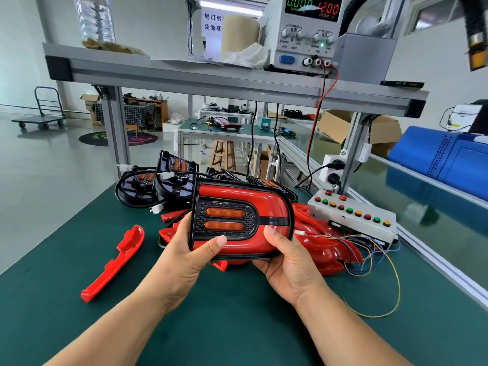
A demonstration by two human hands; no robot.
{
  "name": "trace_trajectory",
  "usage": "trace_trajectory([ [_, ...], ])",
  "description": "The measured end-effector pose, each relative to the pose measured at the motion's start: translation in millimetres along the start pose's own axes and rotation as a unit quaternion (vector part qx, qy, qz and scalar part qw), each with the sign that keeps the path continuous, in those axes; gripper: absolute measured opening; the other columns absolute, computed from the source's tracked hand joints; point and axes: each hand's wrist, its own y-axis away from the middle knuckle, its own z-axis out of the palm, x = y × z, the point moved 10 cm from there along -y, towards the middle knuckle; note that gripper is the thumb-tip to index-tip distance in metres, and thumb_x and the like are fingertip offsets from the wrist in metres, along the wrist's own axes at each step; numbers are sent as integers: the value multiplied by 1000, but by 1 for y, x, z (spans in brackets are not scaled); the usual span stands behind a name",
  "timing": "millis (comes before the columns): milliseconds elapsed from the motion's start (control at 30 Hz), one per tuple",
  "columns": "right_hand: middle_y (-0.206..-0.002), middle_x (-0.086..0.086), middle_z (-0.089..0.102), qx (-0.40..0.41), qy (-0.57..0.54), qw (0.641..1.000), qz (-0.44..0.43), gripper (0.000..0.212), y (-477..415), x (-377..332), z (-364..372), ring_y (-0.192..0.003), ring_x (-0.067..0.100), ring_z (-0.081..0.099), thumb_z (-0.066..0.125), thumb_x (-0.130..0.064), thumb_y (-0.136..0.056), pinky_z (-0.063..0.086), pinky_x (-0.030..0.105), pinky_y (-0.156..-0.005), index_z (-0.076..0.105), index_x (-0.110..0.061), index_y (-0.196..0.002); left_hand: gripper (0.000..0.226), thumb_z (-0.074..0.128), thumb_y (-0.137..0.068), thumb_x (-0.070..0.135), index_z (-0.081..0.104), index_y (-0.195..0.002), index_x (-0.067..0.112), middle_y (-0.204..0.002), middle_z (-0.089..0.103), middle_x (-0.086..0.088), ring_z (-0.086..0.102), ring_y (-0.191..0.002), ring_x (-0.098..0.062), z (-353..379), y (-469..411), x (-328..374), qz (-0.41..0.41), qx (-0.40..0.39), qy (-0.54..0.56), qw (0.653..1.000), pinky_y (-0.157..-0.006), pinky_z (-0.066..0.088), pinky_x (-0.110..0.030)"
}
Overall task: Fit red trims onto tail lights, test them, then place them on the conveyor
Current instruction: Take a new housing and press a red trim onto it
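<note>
Holding a tail light (241, 217) above the green counter (237, 326), the left hand (184, 260) and right hand (287, 265) are both clamped on its lower edge, thumbs on its face. One loose red trim (116, 262) lies left; unfitted tail lights (155, 186) are piled behind, under the power supply (307, 33).

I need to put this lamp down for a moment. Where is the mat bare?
Bare green mat lies below both hands and left of the loose red trim. Behind the tail light it is crowded: trims, lamps, wires.
</note>
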Motion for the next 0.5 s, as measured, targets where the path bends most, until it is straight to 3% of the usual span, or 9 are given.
trace_trajectory([
  [100, -103, 12, 74, 3, 2, 1000, -5, 24, 0, -1, -1, -83, 24, 73, 72, -19, -76, 58, 28, -55, 76, -23, -99, 62, 80, -75, 32, 52, -130, 24, -124, 68, -7, 64, -116, -29, 0, -1, 2, 2, -2, 0, 1000, -98, 49, -55],
  [233, -102, 11, 75, 3, 11, 1000, -6, 21, 2, -1, -1, -84, 22, 73, 73, -22, -75, 58, 27, -56, 78, -26, -95, 67, 79, -77, 42, 50, -133, 20, -128, 66, -9, 63, -116, -30, 1, 0, 1, -14, -40, 6, 999, -93, 54, -52],
  [300, -99, 11, 75, 9, 3, 1000, 3, 24, 3, 1, -3, -81, 21, 73, 75, -23, -73, 57, 27, -56, 76, -23, -97, 52, 68, -85, 33, 54, -133, 17, -131, 64, -11, 63, -118, -30, -1, 0, 0, -27, -60, 39, 997, -94, 55, -46],
  [400, -97, 12, 74, 17, -10, 1000, 21, 37, 3, 2, -7, -77, 21, 72, 76, -27, -71, 57, 28, -55, 69, -17, -107, 51, 69, -81, 24, 59, -131, 15, -131, 64, -12, 63, -117, -28, -6, 0, -2, -44, -81, 78, 993, -91, 56, -37],
  [500, -102, 17, 73, 16, 0, 999, 41, 48, 2, 3, -10, -80, 25, 72, 71, -34, -76, 58, 30, -59, 64, -9, -116, 45, 60, -86, 14, 58, -131, 10, -131, 64, -15, 64, -116, -29, -11, -2, -5, -43, -64, 60, 995, -90, 57, -36],
])
